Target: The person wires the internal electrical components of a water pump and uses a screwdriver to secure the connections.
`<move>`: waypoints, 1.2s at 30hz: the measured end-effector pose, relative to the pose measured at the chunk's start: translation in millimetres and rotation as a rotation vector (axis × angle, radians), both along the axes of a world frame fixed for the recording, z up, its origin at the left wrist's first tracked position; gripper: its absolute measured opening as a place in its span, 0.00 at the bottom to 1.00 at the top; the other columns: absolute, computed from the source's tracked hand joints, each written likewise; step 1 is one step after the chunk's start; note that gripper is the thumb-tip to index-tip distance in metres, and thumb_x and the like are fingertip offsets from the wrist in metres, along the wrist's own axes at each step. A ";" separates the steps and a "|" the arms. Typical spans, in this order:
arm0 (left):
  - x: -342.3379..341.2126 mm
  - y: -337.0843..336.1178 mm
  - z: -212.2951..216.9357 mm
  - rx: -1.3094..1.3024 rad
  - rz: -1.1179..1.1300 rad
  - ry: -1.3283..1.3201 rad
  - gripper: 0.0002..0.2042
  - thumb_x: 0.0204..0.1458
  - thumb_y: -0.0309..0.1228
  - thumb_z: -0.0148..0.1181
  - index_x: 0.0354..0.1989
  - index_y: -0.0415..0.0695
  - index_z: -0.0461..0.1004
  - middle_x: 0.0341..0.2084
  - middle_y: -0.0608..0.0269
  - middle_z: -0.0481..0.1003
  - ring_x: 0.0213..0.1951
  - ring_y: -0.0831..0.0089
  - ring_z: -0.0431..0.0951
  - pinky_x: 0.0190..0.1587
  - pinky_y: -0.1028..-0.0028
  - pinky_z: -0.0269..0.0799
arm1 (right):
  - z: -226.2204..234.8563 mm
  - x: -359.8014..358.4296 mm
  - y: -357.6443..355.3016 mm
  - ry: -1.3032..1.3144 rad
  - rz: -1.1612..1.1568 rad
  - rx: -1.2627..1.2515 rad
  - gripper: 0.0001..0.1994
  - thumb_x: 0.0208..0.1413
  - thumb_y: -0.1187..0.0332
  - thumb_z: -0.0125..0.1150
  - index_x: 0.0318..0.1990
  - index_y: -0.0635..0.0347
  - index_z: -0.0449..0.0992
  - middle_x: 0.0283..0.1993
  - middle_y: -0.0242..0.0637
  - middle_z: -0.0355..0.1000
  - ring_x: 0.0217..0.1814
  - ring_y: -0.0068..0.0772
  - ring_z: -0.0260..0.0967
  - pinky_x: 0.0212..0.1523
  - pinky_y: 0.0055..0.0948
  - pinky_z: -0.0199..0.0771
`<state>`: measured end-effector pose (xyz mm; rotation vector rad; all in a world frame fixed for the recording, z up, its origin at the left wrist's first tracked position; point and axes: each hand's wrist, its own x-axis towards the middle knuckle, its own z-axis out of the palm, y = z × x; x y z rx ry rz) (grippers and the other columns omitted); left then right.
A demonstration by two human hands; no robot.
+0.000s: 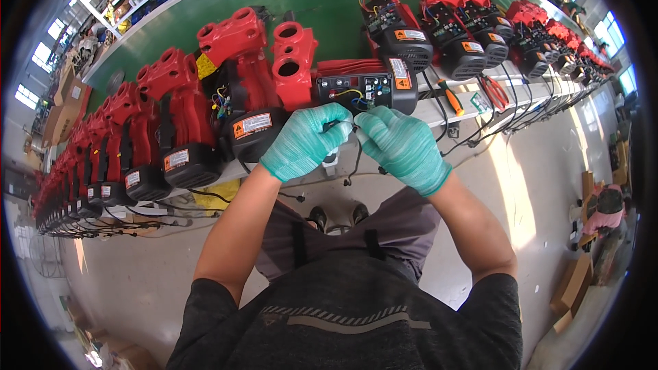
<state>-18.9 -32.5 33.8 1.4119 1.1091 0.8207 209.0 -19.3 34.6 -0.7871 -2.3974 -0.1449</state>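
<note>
— What can't be made out at the bench?

— My left hand (pixel 303 142) and right hand (pixel 404 148), both in green gloves, close over the wire end between them; my fingertips hide whatever I pinch there. The black cable (pixel 356 164) drops behind the bench edge (pixel 439 113).

— And the open control box (pixel 363 87)?

— Its small wires and terminals are too tiny to sort out. The row of red machines (pixel 82 178) blurs toward the rim.

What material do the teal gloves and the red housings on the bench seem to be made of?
The gloves, left hand and right hand, look like knitted fabric: ribbed, matte weave. The red housings seem painted cast metal or hard plastic: thick rounded walls, slight sheen.
</note>
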 end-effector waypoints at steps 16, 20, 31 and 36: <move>3.6 0.6 -5.1 0.129 -0.002 0.066 0.07 0.65 0.28 0.62 0.48 0.41 0.80 0.27 0.72 0.74 0.26 0.84 0.70 0.30 0.76 0.72 | 5.8 -6.5 -12.6 0.986 -0.013 -1.747 0.10 0.71 0.66 0.55 0.42 0.63 0.78 0.28 0.34 0.76 0.20 0.25 0.71 0.20 0.25 0.71; 5.7 2.9 1.9 0.024 -0.006 -0.004 0.08 0.66 0.29 0.62 0.49 0.41 0.80 0.28 0.73 0.74 0.27 0.85 0.71 0.30 0.76 0.72 | -14.9 -0.8 -10.3 0.497 -0.016 -0.457 0.08 0.65 0.70 0.60 0.49 0.58 0.78 0.32 0.37 0.75 0.29 0.32 0.77 0.29 0.34 0.79; 5.7 6.3 3.0 0.017 -0.042 -0.006 0.07 0.66 0.28 0.61 0.47 0.40 0.80 0.29 0.72 0.76 0.27 0.84 0.72 0.31 0.76 0.73 | 5.8 -1.2 2.3 0.169 0.003 -0.363 0.07 0.63 0.69 0.63 0.44 0.60 0.77 0.29 0.38 0.75 0.24 0.35 0.76 0.22 0.33 0.75; 6.0 3.9 -6.5 0.180 -0.039 0.153 0.08 0.66 0.26 0.60 0.51 0.39 0.79 0.33 0.68 0.78 0.31 0.83 0.74 0.35 0.76 0.76 | 22.4 -9.0 -8.2 0.751 -0.171 -1.581 0.10 0.72 0.63 0.56 0.41 0.60 0.76 0.30 0.30 0.76 0.24 0.21 0.74 0.22 0.22 0.72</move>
